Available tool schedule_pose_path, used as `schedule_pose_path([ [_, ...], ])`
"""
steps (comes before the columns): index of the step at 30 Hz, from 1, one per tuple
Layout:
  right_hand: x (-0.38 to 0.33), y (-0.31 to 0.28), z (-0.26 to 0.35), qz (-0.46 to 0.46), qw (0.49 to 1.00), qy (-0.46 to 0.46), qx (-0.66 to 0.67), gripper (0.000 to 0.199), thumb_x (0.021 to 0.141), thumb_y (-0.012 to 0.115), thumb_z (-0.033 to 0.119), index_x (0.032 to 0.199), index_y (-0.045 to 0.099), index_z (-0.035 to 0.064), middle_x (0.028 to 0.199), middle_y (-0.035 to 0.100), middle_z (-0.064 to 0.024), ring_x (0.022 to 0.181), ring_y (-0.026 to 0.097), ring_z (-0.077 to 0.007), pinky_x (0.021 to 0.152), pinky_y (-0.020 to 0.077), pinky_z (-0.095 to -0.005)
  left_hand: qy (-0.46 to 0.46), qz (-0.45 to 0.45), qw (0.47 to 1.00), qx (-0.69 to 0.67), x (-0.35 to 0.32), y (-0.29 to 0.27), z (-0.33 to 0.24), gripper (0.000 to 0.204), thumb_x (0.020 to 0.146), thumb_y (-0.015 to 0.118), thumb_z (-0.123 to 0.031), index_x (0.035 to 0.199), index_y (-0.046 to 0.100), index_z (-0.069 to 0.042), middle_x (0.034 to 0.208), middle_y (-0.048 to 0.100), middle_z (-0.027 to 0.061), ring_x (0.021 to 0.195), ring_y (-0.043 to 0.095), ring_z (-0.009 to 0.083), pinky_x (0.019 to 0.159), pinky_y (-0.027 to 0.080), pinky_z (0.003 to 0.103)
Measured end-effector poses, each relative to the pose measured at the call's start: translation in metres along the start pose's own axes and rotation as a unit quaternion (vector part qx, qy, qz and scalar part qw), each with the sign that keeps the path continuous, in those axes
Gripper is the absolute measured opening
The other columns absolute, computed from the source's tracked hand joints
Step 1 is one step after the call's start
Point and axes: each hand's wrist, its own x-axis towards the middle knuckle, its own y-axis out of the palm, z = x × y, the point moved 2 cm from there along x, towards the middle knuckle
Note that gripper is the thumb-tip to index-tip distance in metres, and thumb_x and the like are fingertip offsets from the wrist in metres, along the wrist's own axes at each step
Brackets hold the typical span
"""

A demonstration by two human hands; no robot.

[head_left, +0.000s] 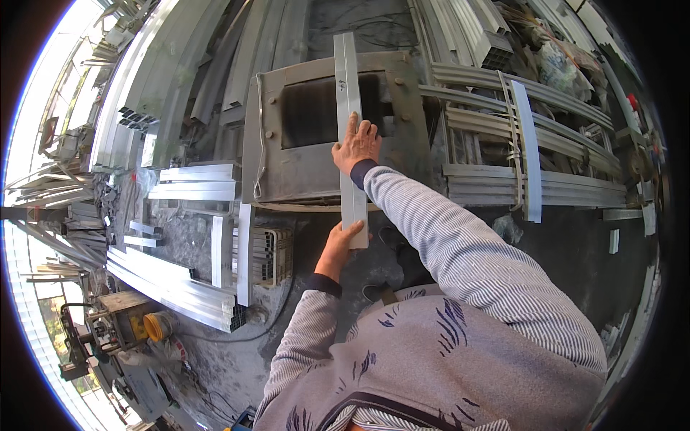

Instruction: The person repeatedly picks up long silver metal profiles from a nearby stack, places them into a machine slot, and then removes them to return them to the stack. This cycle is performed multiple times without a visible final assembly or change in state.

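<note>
A long silvery metal profile lies lengthwise over a grey metal work stand, its near end jutting past the front edge toward me. Small dark marks show on its upper face. My left hand grips that near end, thumb on top and the other fingers mostly hidden beneath. Farther along, my right hand holds the profile from above. Its index finger stretches along the bar, the thumb sits at the left edge and the other fingers are bent.
Long metal profiles are stacked at the far left, with shorter ones on the floor below. Bundled profiles fill the right side, a pale strip across them. A yellow bucket stands lower left; a cable crosses the floor.
</note>
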Motion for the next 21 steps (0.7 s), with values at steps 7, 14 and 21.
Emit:
schedule_pose_path([
  [7,-0.077,0.013,-0.007,0.037,0.999,-0.015,-0.020,0.095,0.091,0.071,0.039,0.166,0.024,0.0034,0.140,0.044,-0.0223,0.131,0.047,-0.0358,0.106,0.0442,-0.0506,-0.005,0.005,1.000,-0.010,-0.043,-0.013,0.068,0.046,0.099,0.075,-0.029,0.131,0.061,0.002,0.107,0.073,0.0127,0.093,0.075,0.0247,0.083,0.061,0.038],
  [14,-0.115,0.015,0.001,0.037,0.999,-0.011,0.000,0.096,0.092,0.069,0.038,0.166,0.020,0.0014,0.140,0.043,-0.0223,0.130,0.048,-0.0361,0.105,0.0463,-0.0493,0.004,0.018,1.000,-0.015,-0.078,-0.029,0.090,0.044,0.098,0.077,-0.030,0.127,0.062,0.000,0.106,0.073,0.0117,0.092,0.074,0.0234,0.081,0.062,0.038],
  [21,-0.171,0.024,-0.005,0.052,0.997,-0.011,0.049,0.099,0.092,0.069,0.037,0.165,0.018,-0.0036,0.138,0.042,-0.0270,0.126,0.052,-0.0410,0.107,0.0495,-0.0452,0.003,0.001,1.000,0.002,-0.117,-0.041,0.134,0.046,0.097,0.078,-0.034,0.126,0.064,-0.001,0.103,0.073,0.0089,0.088,0.071,0.0200,0.079,0.058,0.036],
])
